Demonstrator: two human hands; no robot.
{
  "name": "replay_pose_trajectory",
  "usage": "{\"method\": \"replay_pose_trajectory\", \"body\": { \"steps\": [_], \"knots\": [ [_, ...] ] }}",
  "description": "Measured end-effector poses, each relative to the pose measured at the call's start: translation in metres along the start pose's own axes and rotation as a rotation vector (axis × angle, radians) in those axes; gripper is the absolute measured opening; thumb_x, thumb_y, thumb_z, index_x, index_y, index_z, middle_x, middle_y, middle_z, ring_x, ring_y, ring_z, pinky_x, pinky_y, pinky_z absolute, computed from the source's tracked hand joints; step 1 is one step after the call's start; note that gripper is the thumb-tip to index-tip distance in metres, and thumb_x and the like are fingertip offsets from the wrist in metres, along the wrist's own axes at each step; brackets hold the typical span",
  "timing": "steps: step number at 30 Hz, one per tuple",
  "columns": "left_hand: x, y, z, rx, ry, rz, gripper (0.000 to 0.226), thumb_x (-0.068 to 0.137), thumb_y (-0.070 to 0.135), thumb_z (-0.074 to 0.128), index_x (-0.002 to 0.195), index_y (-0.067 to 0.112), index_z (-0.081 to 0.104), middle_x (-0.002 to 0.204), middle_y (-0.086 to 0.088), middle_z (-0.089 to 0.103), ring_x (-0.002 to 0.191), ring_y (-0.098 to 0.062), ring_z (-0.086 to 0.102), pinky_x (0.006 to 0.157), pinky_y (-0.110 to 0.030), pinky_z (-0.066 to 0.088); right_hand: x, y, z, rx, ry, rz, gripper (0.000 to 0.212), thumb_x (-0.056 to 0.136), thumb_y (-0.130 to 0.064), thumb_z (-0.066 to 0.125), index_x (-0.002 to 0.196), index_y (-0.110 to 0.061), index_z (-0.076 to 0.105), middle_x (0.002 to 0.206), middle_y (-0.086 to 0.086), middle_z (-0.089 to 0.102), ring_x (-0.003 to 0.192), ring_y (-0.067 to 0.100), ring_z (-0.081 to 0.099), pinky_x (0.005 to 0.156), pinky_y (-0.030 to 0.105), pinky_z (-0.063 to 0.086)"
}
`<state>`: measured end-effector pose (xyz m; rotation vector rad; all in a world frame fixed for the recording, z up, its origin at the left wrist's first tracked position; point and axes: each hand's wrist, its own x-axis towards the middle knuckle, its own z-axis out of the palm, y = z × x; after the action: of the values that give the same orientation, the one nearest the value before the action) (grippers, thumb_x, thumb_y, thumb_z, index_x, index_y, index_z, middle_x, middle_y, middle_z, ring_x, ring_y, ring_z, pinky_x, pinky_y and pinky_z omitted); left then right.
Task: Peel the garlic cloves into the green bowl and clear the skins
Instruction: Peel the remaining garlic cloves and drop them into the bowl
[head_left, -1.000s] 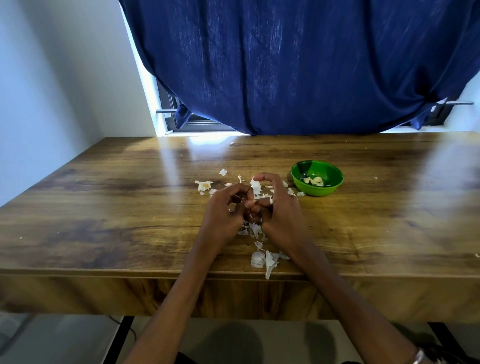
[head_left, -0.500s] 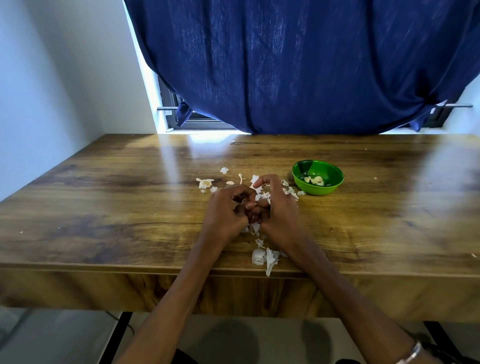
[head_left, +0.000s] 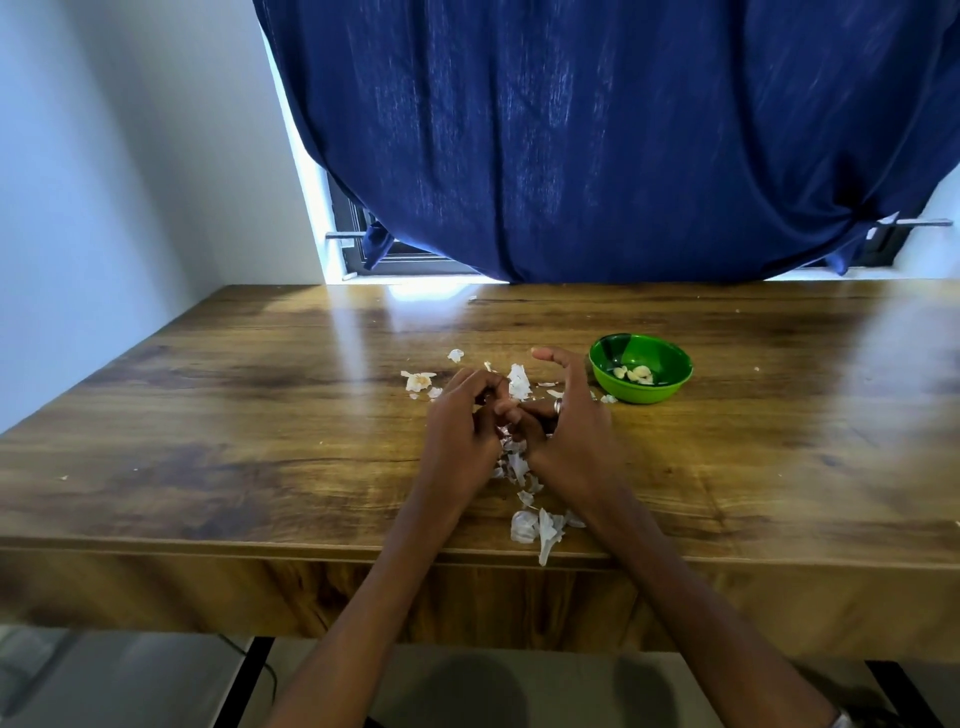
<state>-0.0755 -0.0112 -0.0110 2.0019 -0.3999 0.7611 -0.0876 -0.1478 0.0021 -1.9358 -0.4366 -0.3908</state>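
Head view: both hands were seen together over the middle of the tabletop (head_left: 208, 415), near its front edge. The left hand (head_left: 460, 426) was curled, fingertips pinched toward the right hand; a clove seemed to be held between the two, but it was hidden by the fingers, so the grip could not be told for sure. The right hand (head_left: 563, 431) was partly opened, index finger and thumb lifted and spread, lower fingers curled in toward the left hand; a ring (head_left: 557, 406) was worn on one finger. What it held could not be made out.

Skins (head_left: 537, 527) were scattered on the tabletop under and around the hands, a bigger heap lying at the front edge, more bits (head_left: 418, 381) lying beyond the left hand. One white skin piece (head_left: 518, 381) was seen just past the fingertips.

The bowl (head_left: 670, 387) was placed right of the hands, near the right hand but apart from it. A few peeled cloves (head_left: 635, 372) were seen inside it.

A blue curtain (head_left: 597, 130) was hung behind the tabletop.
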Motion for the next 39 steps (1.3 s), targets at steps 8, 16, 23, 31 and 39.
{"method": "replay_pose_trajectory", "body": {
  "steps": [8, 16, 23, 31, 39],
  "knots": [
    [-0.002, 0.001, -0.002, -0.063, 0.145, -0.073, 0.020, 0.089, -0.007, 0.064, 0.087, 0.013, 0.062, 0.080, 0.003, 0.070, 0.079, -0.013, 0.070, 0.065, -0.040, 0.059, 0.004, 0.007, 0.002, -0.012, 0.038, 0.021, 0.070, 0.087, -0.018, 0.080, 0.139, -0.038, 0.038, 0.069, -0.044, 0.061, 0.090, -0.010, 0.066, 0.104, 0.052, 0.049],
    [-0.004, 0.008, -0.004, -0.115, 0.170, -0.058, 0.024, 0.088, 0.002, 0.072, 0.109, 0.013, 0.072, 0.092, 0.007, 0.075, 0.087, -0.007, 0.072, 0.064, -0.035, 0.060, 0.005, 0.009, 0.001, 0.039, 0.109, 0.029, 0.062, 0.084, -0.028, 0.084, 0.134, -0.033, 0.048, 0.065, -0.038, 0.063, 0.080, -0.018, 0.065, 0.086, 0.023, 0.056],
    [-0.003, 0.006, -0.005, -0.148, 0.199, -0.084, 0.022, 0.084, -0.005, 0.074, 0.093, 0.014, 0.071, 0.089, 0.006, 0.074, 0.085, -0.008, 0.072, 0.075, -0.024, 0.058, 0.003, 0.009, -0.001, 0.108, 0.105, 0.026, 0.054, 0.084, -0.018, 0.083, 0.125, -0.035, 0.053, 0.080, -0.023, 0.074, 0.085, -0.012, 0.069, 0.077, 0.005, 0.049],
    [-0.001, 0.002, -0.003, -0.173, 0.180, -0.073, 0.020, 0.083, -0.002, 0.076, 0.097, 0.010, 0.068, 0.094, 0.004, 0.072, 0.087, -0.006, 0.070, 0.076, -0.017, 0.055, 0.005, 0.014, 0.001, 0.159, 0.089, 0.044, 0.054, 0.090, -0.012, 0.075, 0.135, -0.029, 0.050, 0.092, -0.014, 0.077, 0.094, 0.002, 0.072, 0.091, 0.033, 0.059],
    [0.000, -0.003, -0.003, -0.256, 0.097, -0.164, 0.021, 0.085, -0.004, 0.073, 0.099, 0.010, 0.066, 0.097, 0.001, 0.071, 0.091, -0.013, 0.071, 0.077, -0.034, 0.060, 0.005, 0.013, 0.000, 0.277, 0.060, 0.061, 0.057, 0.089, 0.001, 0.073, 0.137, -0.021, 0.049, 0.097, 0.000, 0.078, 0.096, 0.012, 0.075, 0.090, 0.041, 0.061]
  ]
}}
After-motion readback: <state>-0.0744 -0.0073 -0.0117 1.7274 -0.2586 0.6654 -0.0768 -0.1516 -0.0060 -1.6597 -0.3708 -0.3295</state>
